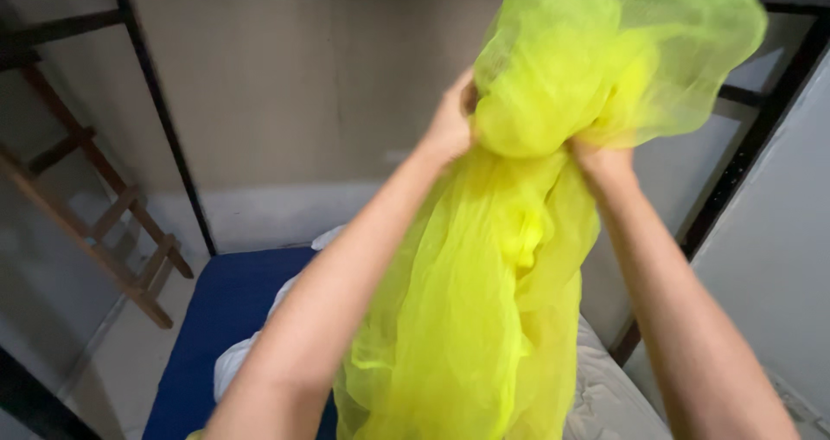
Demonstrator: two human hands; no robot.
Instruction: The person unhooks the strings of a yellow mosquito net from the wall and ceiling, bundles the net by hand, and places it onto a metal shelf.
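Yellow mesh netting (519, 232) bunched between left hand (450, 129) and right hand (605, 165), both gripping, hanging lengthwise above blue mattress (216, 319).

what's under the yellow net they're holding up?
Below the sheer yellow mesh net, bunched in the left hand and right hand: a blue mattress and white bedding. The bed's middle is covered.

Both bare arms are reaching up and away from the body, converging toward the far middle of the view. The left hand (450, 129) is gripping with its fingers curled closed. The right hand (603, 159) is clenching just beside it, wrist bent, fingers mostly hidden.
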